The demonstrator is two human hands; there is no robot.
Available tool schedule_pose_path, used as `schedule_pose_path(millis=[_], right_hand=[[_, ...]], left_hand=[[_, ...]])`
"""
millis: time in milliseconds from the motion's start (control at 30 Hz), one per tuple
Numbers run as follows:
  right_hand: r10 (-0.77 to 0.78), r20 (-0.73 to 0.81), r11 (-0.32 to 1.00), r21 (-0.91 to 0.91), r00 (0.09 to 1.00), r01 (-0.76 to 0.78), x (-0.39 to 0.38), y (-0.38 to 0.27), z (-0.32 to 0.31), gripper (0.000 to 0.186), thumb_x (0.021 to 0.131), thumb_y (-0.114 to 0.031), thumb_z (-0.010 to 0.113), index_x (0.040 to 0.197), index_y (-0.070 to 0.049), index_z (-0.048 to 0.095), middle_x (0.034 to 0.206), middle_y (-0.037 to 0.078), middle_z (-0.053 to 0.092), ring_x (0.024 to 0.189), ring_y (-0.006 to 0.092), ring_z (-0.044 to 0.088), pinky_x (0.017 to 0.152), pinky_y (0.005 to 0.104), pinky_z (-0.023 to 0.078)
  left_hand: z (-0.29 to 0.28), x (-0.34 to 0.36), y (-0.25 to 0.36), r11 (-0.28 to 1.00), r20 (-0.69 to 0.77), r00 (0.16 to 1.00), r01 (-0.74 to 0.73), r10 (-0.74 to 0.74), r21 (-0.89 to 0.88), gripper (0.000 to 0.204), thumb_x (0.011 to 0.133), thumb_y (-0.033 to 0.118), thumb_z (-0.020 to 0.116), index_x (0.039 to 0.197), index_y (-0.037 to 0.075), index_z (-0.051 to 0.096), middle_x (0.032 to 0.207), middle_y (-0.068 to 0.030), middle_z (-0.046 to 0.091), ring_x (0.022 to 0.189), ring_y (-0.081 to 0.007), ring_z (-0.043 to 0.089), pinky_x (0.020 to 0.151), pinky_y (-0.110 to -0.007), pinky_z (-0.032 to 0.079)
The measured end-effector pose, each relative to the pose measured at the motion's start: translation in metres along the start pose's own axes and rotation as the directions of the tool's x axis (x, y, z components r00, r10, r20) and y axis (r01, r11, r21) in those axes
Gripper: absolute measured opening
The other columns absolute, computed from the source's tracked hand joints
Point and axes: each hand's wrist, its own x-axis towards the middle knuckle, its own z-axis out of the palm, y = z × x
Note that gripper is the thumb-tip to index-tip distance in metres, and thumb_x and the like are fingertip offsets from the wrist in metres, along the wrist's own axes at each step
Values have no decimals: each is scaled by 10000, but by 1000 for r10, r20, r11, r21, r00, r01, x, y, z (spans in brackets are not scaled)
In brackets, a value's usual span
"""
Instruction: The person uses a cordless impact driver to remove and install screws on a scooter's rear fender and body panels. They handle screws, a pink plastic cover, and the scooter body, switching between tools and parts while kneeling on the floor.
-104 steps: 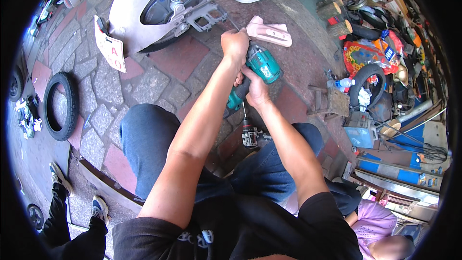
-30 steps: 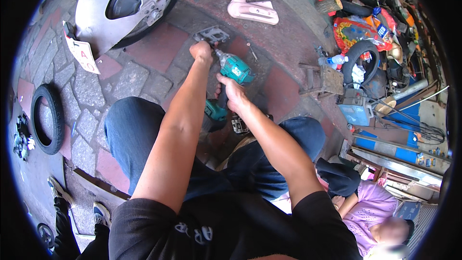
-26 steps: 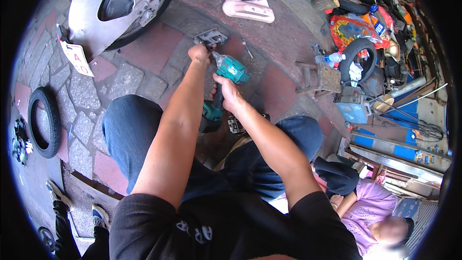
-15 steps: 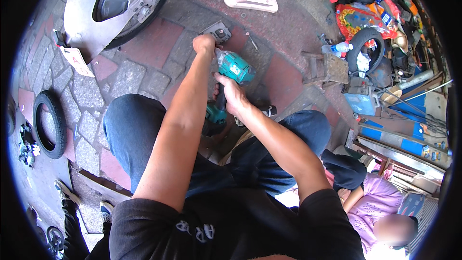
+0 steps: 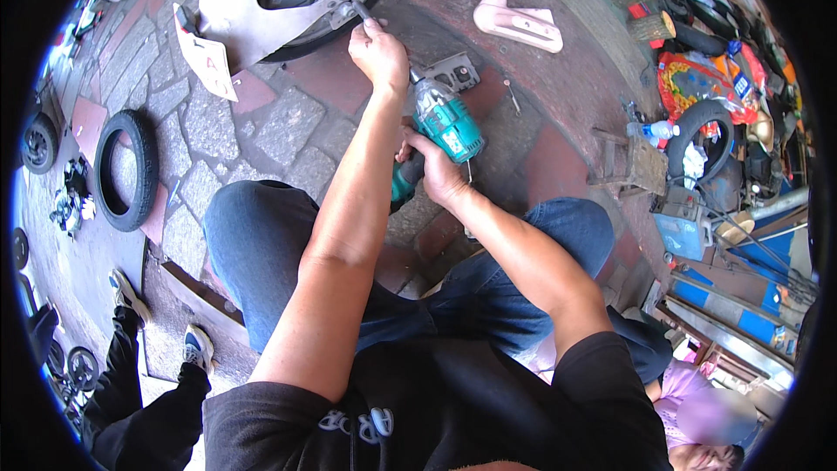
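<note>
Head view shows right hand [image 5: 436, 170] gripping the teal impact driver [image 5: 445, 122] by its handle, likely heavy and rigid, left hand [image 5: 379, 52] pinching its socket at twelve o'clock.

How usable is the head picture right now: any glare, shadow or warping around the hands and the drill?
Head view: hard sunlight, so the pale scooter fender is bright and the forearms cast dark shadows on the paving; the left hand and the teal power drill in the right hand stay sharp; fisheye bends everything near the rim into a black border; the loose tyre looks stretched.
</note>
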Motion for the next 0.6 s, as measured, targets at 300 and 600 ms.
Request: schedule_pose_path(millis=[300,600], right_hand=[[27,-1,998,53,1000,-27,9,-11,16,179,939,-127,640,1080,-23,677,702,5,588,586,108,563,593,261,472],[15,39,1000,6,999,-15,17,-31,11,126,979,-177,608,954,-57,633,691,11,569,650,131,555,692,309,484]], left_hand=[[0,12,21,986,21,997,74,-72,-148,300,1068,203,408,901,-14,530,491,-77,504,358,-181,483,370,-332,392],[4,18,23,941,102,988,145,-119,-306,305,1079,213,365,943,-16,514,544,-111,550,412,-227,531,420,-338,429]])
